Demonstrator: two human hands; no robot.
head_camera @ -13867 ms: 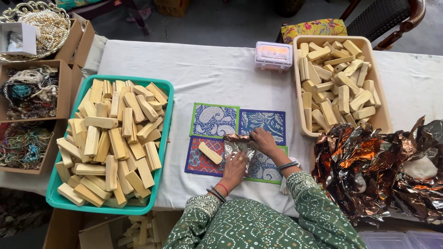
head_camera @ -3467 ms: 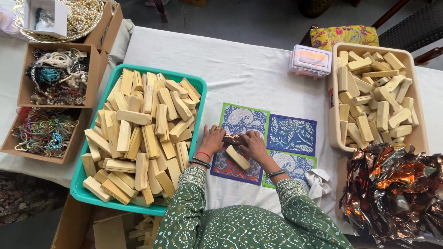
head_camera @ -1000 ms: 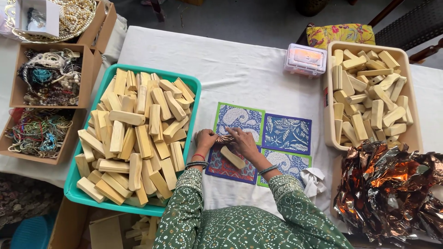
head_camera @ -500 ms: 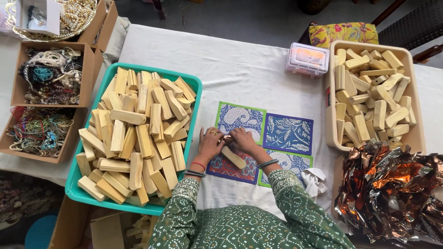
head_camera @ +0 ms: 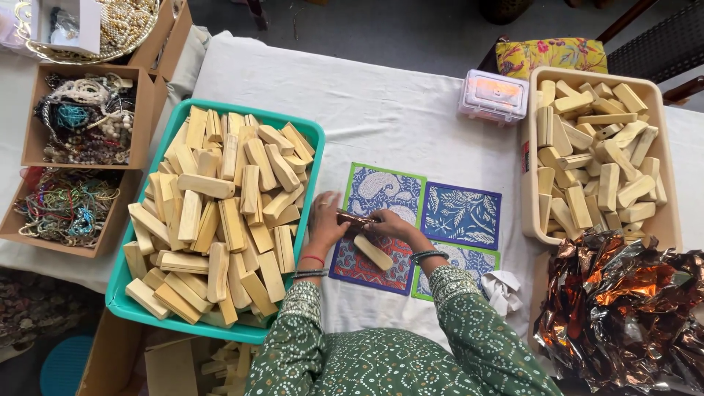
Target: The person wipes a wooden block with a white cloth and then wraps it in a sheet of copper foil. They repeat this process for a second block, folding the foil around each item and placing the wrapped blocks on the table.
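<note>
On the patterned mats [head_camera: 460,214] between the teal tray [head_camera: 117,297] and beige bin [head_camera: 529,192], the left hand [head_camera: 323,222] and right hand [head_camera: 391,224] pinch a coppery foil strip [head_camera: 354,218] taut just above a pale wood block [head_camera: 372,251], seemingly so the block can be wrapped.

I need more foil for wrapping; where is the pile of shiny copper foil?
In the head view the crumpled copper foil lies at the table's lower right, just below the beige tray of wooden blocks, right of the patterned mats.

teal tray [head_camera: 314,139], pale wood blocks [head_camera: 220,213], blue and green paisley mats [head_camera: 425,213], coppery foil [head_camera: 623,308], green dotted sleeves [head_camera: 469,330], white cloth [head_camera: 381,103].
</note>
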